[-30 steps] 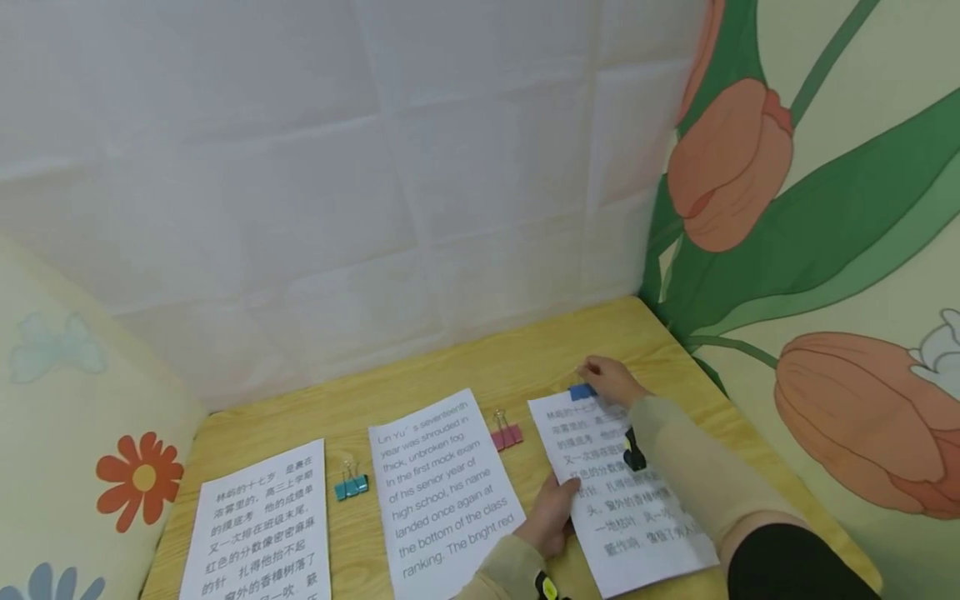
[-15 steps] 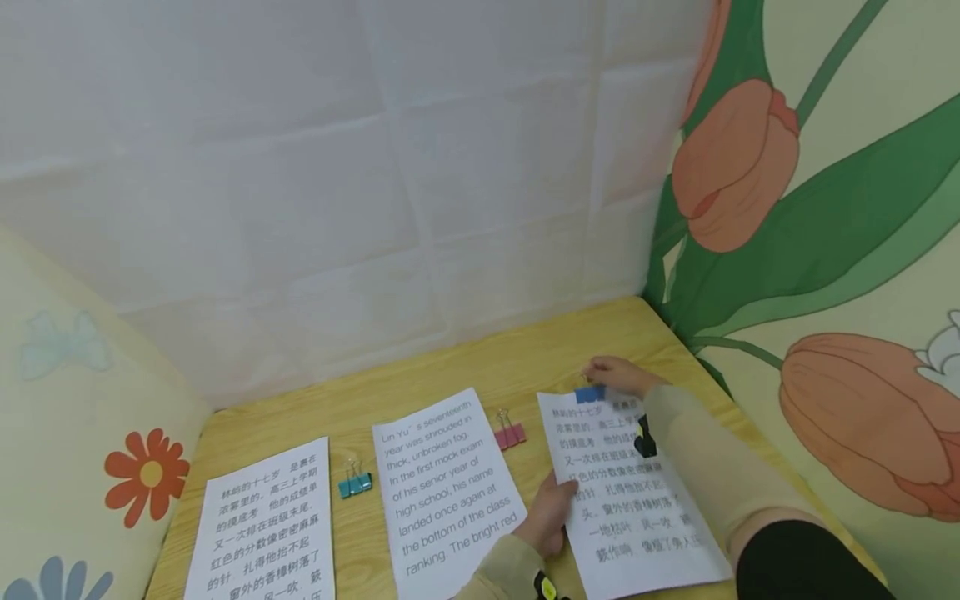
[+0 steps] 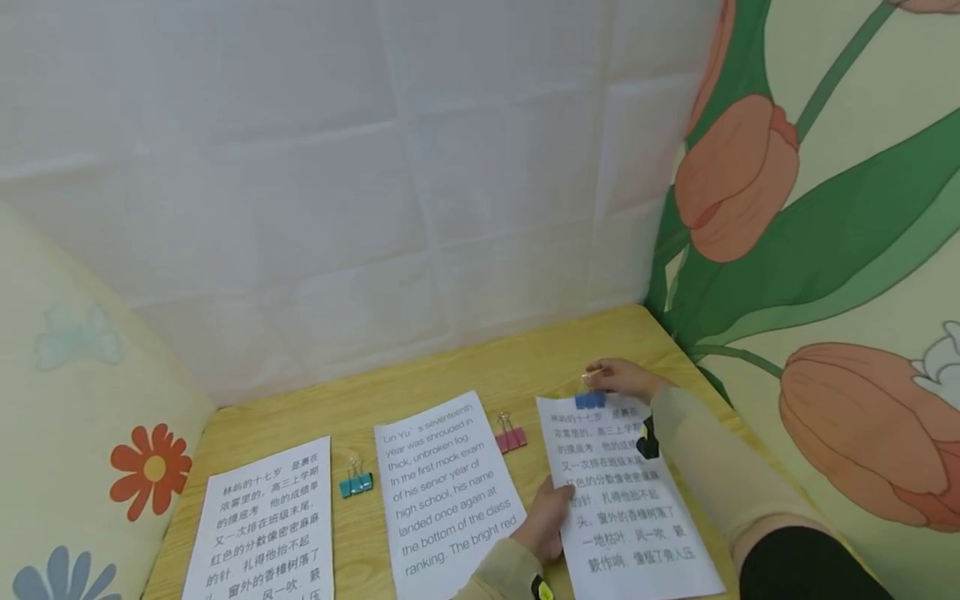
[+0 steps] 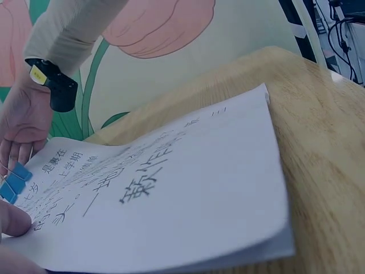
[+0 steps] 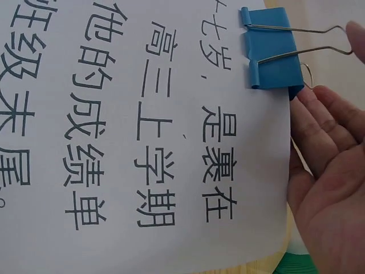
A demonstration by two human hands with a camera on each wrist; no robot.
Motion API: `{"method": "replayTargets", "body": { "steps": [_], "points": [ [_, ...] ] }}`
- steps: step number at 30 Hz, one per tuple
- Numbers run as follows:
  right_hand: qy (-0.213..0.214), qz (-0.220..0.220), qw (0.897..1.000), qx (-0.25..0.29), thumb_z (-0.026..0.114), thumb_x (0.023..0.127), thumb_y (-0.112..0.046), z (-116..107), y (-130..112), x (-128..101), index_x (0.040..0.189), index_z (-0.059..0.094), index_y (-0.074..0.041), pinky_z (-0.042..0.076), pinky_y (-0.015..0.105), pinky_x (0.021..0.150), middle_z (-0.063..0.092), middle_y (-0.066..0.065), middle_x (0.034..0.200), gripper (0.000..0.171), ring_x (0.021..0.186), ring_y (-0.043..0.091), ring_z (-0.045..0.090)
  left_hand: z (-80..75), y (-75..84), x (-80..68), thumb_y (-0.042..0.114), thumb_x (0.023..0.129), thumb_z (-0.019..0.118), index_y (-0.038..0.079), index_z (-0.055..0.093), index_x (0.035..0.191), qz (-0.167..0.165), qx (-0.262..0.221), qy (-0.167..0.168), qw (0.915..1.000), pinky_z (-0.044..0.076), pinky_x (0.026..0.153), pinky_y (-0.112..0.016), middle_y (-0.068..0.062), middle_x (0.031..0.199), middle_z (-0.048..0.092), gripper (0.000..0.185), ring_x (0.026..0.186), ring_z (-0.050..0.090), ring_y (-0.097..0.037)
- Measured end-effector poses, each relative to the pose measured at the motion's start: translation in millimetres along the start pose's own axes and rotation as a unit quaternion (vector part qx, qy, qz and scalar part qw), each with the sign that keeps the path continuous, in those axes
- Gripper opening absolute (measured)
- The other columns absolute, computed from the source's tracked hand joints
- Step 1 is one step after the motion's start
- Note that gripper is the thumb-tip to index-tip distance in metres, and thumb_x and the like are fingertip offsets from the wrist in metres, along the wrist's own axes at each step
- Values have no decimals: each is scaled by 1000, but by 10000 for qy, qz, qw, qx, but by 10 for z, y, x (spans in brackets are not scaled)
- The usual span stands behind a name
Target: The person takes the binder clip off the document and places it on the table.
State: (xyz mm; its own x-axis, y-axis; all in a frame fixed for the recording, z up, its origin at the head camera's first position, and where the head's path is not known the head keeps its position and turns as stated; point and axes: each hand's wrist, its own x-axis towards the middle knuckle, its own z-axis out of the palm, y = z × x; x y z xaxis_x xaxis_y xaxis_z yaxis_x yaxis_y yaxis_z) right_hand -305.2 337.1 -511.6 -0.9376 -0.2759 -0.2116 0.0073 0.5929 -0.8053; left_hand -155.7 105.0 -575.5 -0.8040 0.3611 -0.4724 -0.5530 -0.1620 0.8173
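**Blue clip on the far edge of the right-hand sheets**

Head view: three stacks of printed paper lie on the worktop [image 3: 465, 367]. The right hand [image 3: 626, 381] is at the far edge of the right stack [image 3: 630, 508], its fingers pinching the wire handles of the blue clip [image 3: 590, 399] seated on that edge. The left hand [image 3: 546, 521] rests on the stack's left edge, fingers curled over the paper. A pink clip [image 3: 512, 438] lies between the right and middle stack [image 3: 446, 492]; a teal clip [image 3: 355, 482] lies between the middle and left stack [image 3: 262, 525].

Left wrist view: the stack [image 4: 188, 188] lifts slightly at its near corner. A left fingertip [image 4: 12, 220] presses on the paper. Far off, the right hand [image 4: 23, 123] touches the blue clip [image 4: 12, 181].

Right wrist view: the blue clip [image 5: 271, 52] bites the paper's [image 5: 142, 131] edge, one handle folded flat over the clip, the other reaching out towards a fingertip [image 5: 356, 40]. The right hand's palm [image 5: 331, 188] faces up just beside it.
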Motion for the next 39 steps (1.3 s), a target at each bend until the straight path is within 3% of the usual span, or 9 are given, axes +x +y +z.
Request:
{"method": "replayTargets", "body": {
  "steps": [6, 15, 23, 34, 39],
  "points": [
    [-204, 117, 9997, -38, 65, 102, -23, -68, -91, -29, 143, 50, 13, 40, 54, 112, 60, 26, 138, 56, 127, 41, 57, -7, 30, -29, 18, 106, 46, 7, 30, 160, -10, -28, 57, 10000, 53, 95, -44, -5, 118, 69, 58, 104, 69, -22],
    [-307, 56, 9978, 586, 62, 104, -17, -120, -151, -35, 140, 50, 16, 46, 51, 108, 63, 26, 134, 50, 124, 37, 60, -13, 55, -74, 19, 107, 44, 4, 29, 160, 248, -187, 73, 9995, 55, 92, -42, -7, 116, 70, 57, 102, 69, -22],
    [-475, -65, 9974, 546, 67, 102, -20, -119, -202, -66, 147, 44, 13, 44, 51, 110, 57, 28, 141, 60, 130, 37, 56, -44, 118, -138, 20, 108, 42, 3, 27, 159, 329, -309, -72, 9990, 55, 95, -46, -9, 121, 69, 55, 109, 69, -26],
    [-380, 11, 9964, 758, 67, 102, -20, -139, -187, -55, 147, 43, 15, 41, 52, 113, 50, 30, 147, 62, 135, 42, 50, -53, 148, -121, 21, 109, 41, 4, 30, 159, 321, -225, -146, 9991, 55, 94, -45, -8, 120, 70, 54, 109, 69, -26],
    [-229, 63, 9966, 793, 67, 102, -21, -147, -186, -55, 142, 45, 17, 44, 52, 110, 56, 29, 141, 59, 129, 40, 55, -46, 152, -107, 22, 109, 41, 6, 29, 159, 260, -153, -129, 9995, 55, 94, -45, -7, 119, 70, 54, 106, 70, -24]
  ]
}}
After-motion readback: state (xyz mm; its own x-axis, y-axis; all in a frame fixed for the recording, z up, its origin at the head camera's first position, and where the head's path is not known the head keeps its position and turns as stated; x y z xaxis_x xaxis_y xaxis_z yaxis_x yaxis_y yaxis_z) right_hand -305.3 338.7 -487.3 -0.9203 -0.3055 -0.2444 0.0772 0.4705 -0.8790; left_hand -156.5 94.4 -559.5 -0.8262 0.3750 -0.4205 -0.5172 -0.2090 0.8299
